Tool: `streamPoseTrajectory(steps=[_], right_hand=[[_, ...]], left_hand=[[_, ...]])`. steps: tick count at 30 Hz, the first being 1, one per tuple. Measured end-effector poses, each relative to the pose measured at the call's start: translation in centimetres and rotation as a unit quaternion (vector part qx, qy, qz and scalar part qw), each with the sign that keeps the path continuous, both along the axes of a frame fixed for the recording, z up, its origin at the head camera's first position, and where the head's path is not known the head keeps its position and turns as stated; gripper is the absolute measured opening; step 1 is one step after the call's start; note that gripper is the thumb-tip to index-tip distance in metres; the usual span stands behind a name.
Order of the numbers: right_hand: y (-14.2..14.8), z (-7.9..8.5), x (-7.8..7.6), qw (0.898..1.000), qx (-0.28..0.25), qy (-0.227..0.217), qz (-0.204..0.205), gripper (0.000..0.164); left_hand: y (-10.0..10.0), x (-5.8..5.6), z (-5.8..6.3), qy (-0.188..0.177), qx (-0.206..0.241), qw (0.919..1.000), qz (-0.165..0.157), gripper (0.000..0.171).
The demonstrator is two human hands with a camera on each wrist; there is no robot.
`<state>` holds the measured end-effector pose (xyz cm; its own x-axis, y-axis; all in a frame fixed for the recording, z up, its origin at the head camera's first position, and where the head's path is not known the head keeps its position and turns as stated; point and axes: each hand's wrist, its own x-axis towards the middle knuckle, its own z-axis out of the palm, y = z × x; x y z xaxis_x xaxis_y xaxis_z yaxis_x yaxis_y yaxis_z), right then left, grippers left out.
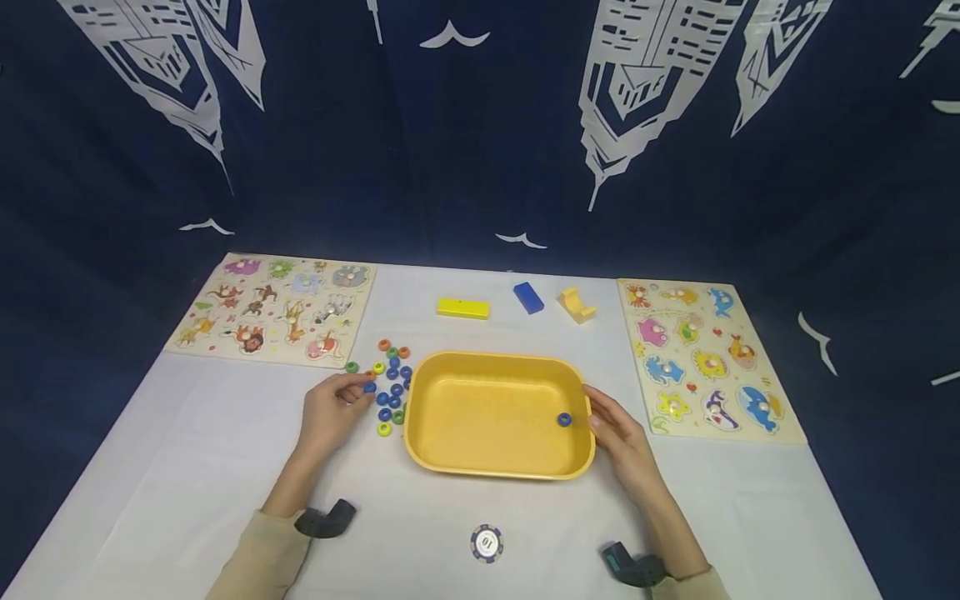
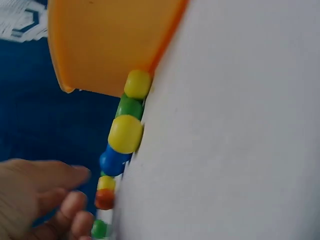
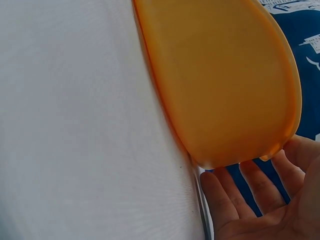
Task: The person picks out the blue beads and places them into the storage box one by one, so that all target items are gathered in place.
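A yellow plastic tray (image 1: 480, 477) stands on the white table, with one blue bead (image 1: 564, 419) inside near its right end. My right hand (image 1: 626, 442) holds the tray's right end, thumb at the rim and fingers against the outer wall. Left of the tray, my left hand (image 1: 333, 408) reaches in at a group of small beads (image 1: 394, 402), mostly blue, with some green, yellow and orange. A blue bead (image 1: 370, 387) lies right at its fingertips. In the left wrist view, the left fingers (image 2: 70, 175) are apart, with no bead visible between them.
Animal puzzle boards lie at the left (image 1: 273, 310) and right (image 1: 705, 367). Behind the tray are a yellow block (image 1: 462, 308), a blue block (image 1: 528, 297) and a pale yellow curved block (image 1: 576, 306). A poker chip (image 1: 487, 543) lies in front. A dark blue curtain (image 1: 420, 167) hangs behind.
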<state>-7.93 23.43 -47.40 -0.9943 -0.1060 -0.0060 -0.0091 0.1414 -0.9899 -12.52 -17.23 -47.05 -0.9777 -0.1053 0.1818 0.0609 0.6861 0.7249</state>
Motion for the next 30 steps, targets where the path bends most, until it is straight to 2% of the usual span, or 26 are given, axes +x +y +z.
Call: streamPoseTrajectory(steps=[2, 4, 7, 10, 13, 15, 17, 19, 23, 30], right_hand=[[0.0, 0.0, -0.1, 1.000, -0.001, 0.004, 0.005, 0.041], [0.0, -0.1, -0.2, 1.000, 0.000, 0.009, 0.009, 0.041], [0.0, 0.0, -0.2, 1.000, 0.000, 0.013, 0.009, 0.041], [0.0, 0.0, -0.3, 1.000, -0.003, 0.009, 0.008, 0.041], [-0.2, -0.1, -0.3, 1.000, -0.004, 0.010, 0.014, 0.042], [-0.3, -0.1, -0.3, 1.000, -0.002, 0.011, 0.017, 0.042], [-0.4, -0.2, -0.3, 1.000, 0.000, 0.004, 0.013, 0.042], [-0.4, -0.2, -0.3, 1.000, 0.004, 0.002, 0.012, 0.042], [-0.4, -0.1, -0.2, 1.000, 0.005, 0.002, 0.012, 0.042], [-0.1, 0.0, 0.0, 1.000, 0.007, 0.006, 0.012, 0.042]], left_hand=[[0.7, 0.2, 1.5, 0.011, 0.027, 0.9996, 0.004, 0.025], [1.9, 0.2, 3.2, 0.024, 0.066, 0.9973, -0.020, 0.025], [5.0, 0.1, 5.6, 0.015, 0.123, 0.9880, -0.091, 0.025], [9.0, -0.2, 6.6, -0.007, 0.152, 0.9734, -0.172, 0.022], [13.1, -0.5, 5.8, -0.036, 0.155, 0.9588, -0.236, 0.019], [15.3, -0.7, 4.6, -0.052, 0.144, 0.9520, -0.265, 0.018], [17.1, -0.9, 3.4, -0.069, 0.133, 0.9478, -0.281, 0.018], [18.3, -1.1, 2.4, -0.076, 0.121, 0.9476, -0.286, 0.018], [19.7, -1.2, 1.1, -0.082, 0.079, 0.9540, -0.277, 0.018], [20.5, -1.1, 0.4, -0.081, 0.002, 0.9627, -0.258, 0.018]])
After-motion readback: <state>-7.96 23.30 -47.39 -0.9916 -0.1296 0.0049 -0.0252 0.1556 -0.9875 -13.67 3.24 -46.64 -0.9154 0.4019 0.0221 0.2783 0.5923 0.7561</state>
